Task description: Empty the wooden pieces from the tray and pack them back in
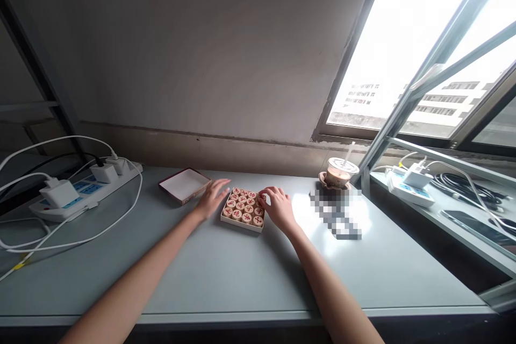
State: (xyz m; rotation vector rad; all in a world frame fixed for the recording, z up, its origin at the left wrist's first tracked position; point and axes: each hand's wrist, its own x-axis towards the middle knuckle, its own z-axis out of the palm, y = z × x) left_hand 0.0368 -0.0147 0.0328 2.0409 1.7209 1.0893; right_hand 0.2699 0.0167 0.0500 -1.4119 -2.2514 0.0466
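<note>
Round wooden pieces with red characters sit in rows in a shallow white box at the middle of the grey table. My right hand is over the box's right edge, its fingers curled at the pieces in the back right corner; whether it grips one is hidden. To the left of the box, my left hand hovers with its fingers apart and nothing in them. The open box lid lies inside up, behind and left of that hand.
A lidded drink cup with a straw stands at the table's back right, beside a blurred patch. A power strip with chargers and looping white cables covers the left side. Metal frame bars rise at the right.
</note>
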